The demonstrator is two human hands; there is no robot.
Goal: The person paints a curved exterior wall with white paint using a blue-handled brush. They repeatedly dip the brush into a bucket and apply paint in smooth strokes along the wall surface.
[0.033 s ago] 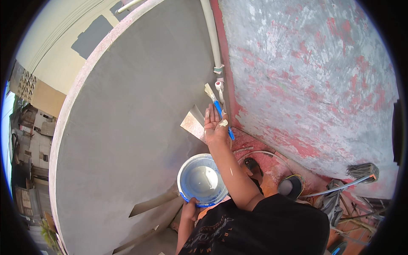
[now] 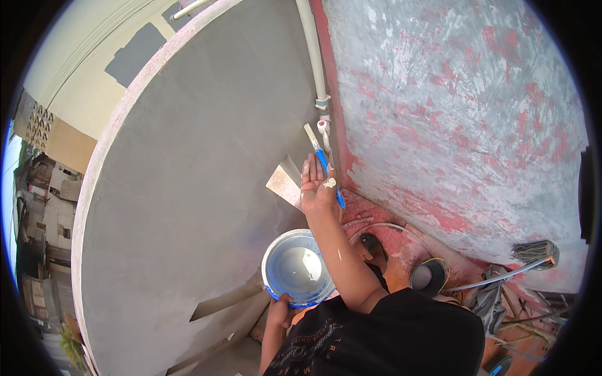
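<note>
My right hand (image 2: 318,183) is stretched out palm up, spotted with pale paint. Between thumb and fingers it holds a paintbrush (image 2: 323,156) with a blue handle and whitish bristles. The bristles point up beside the grey wall (image 2: 207,144), near a white pipe; I cannot tell whether they touch it. Lower down, my left hand (image 2: 281,308) is closed on the near rim of a round bucket (image 2: 267,269), blue and white, with pale liquid inside. My right forearm passes over the bucket's right edge.
A white vertical pipe (image 2: 311,56) runs along the corner. At right stands a patchy grey-and-red wall (image 2: 451,125). Below it are a dark bucket (image 2: 429,276) and a broom (image 2: 535,255) with a blue pole. A sandalled foot (image 2: 374,245) is on the reddish floor.
The paintbrush has turned in my right hand, so its bristles now look narrower. Both hands and the bucket stay almost where they were.
</note>
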